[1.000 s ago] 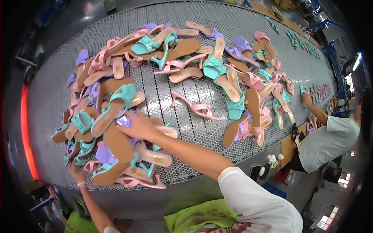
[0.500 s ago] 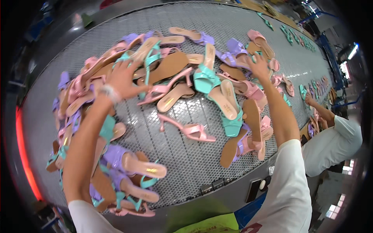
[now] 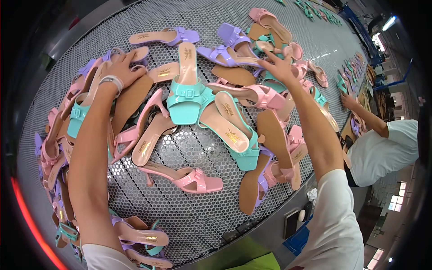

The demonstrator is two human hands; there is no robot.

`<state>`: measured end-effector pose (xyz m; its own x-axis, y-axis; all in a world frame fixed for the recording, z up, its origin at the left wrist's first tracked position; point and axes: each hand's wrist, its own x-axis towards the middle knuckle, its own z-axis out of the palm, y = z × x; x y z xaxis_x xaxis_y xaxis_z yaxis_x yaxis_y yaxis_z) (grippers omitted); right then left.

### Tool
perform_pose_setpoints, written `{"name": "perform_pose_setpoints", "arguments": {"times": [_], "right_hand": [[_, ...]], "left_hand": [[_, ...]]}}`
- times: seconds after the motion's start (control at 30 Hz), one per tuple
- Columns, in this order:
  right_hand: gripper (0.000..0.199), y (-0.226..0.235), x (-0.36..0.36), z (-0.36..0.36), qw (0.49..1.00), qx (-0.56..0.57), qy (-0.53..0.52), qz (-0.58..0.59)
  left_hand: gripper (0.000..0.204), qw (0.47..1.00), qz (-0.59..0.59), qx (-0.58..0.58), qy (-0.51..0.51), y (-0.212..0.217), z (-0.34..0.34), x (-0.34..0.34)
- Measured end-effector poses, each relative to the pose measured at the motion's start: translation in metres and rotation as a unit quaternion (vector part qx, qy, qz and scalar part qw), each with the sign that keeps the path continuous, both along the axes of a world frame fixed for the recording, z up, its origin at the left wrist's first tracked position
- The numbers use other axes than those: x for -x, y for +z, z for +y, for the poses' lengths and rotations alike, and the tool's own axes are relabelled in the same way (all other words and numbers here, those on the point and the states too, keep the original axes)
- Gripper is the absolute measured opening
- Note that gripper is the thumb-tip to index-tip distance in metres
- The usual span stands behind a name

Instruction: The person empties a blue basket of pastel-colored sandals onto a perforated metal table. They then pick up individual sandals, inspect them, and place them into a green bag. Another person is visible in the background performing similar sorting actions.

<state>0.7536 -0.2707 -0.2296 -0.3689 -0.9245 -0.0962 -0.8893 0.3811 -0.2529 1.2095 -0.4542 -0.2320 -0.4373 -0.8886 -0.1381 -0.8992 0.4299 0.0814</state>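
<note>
A heap of heeled sandals in pink, teal and purple lies on a grey perforated belt (image 3: 189, 216). My left hand (image 3: 123, 67), with a pale wristband, reaches to the far left of the heap, fingers apart on a purple sandal (image 3: 137, 54) and a tan sole. Stretched to the far right, my right hand (image 3: 279, 65) has its fingers spread, its tips touching pink and purple sandals (image 3: 234, 42). Between my arms lie a teal sandal (image 3: 186, 101), a second teal one (image 3: 236, 132) and a pink heel (image 3: 186, 177). Neither hand visibly grips a shoe.
Another person in a white shirt (image 3: 382, 150) stands at the right edge of the belt, one hand (image 3: 347, 101) on shoes there. More sandals line the belt's far right (image 3: 355, 67). A dark phone-like object (image 3: 290, 222) sits on the belt's front rim.
Both my arms have stretched farther across the heap: the left hand up to the far-left shoes, the right hand from the near pile to the far right. The view has closed in.
</note>
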Motion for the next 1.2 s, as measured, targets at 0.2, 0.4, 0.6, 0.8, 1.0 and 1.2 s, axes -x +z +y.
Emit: {"name": "perform_pose_setpoints", "arguments": {"times": [0.2, 0.4, 0.6, 0.8, 1.0, 1.2], "right_hand": [[0.072, 0.011, -0.069, 0.005, 0.998, 0.047, 0.033, 0.017], [0.072, 0.022, -0.136, 0.003, 0.998, 0.0, 0.057, 0.005], [0.069, 0.038, -0.228, -0.004, 0.991, -0.055, 0.119, -0.012], [0.071, 0.045, -0.274, 0.013, 0.983, -0.096, 0.154, 0.005], [0.052, 0.036, -0.379, 0.016, 0.941, -0.046, 0.277, -0.189], [0.06, 0.014, -0.366, 0.076, 0.888, 0.115, 0.326, -0.303]], "left_hand": [[0.078, 0.999, 0.018, 0.026, -0.003, 0.005, 0.03, -0.062], [0.076, 0.976, -0.192, -0.079, 0.063, 0.053, 0.067, -0.114], [0.054, 0.977, -0.187, 0.074, 0.077, 0.047, 0.095, -0.243], [0.054, 0.973, -0.192, 0.03, 0.128, 0.049, 0.101, -0.285], [0.065, 0.931, -0.314, -0.02, 0.184, 0.039, 0.086, -0.442], [0.05, 0.987, -0.079, 0.082, 0.114, 0.128, 0.18, -0.389]]}}
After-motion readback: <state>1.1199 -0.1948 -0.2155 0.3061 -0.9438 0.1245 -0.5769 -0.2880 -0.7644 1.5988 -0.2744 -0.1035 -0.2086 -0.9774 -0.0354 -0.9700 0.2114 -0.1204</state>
